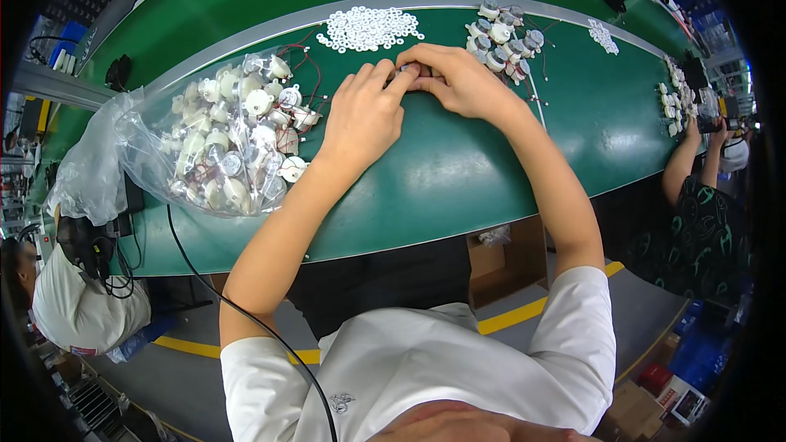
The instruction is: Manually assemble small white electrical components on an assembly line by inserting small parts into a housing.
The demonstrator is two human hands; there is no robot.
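Note:
My left hand (pixel 363 113) and my right hand (pixel 465 82) meet over the green worktop, fingertips pinched together. Between them sits a small part, mostly covered by the fingers; only a greyish bit shows, too little to name. Just beyond the fingertips lies a spread of small white rings (pixel 368 29). Past my right hand is a heap of small white-and-grey motors (pixel 501 39) with thin wires. To the left of my left hand, a clear plastic bag (pixel 143 135) lies on its side, full of similar white motors (pixel 259 101) with red and dark wires, some at its mouth.
A smaller group of white rings (pixel 603 36) lies farther right on the green worktop (pixel 409 188). A metal rail (pixel 442 2) borders the far side. A black cable (pixel 192 258) runs past my left arm. Co-workers sit at both sides. A cardboard box (pixel 512 258) stands below the table edge.

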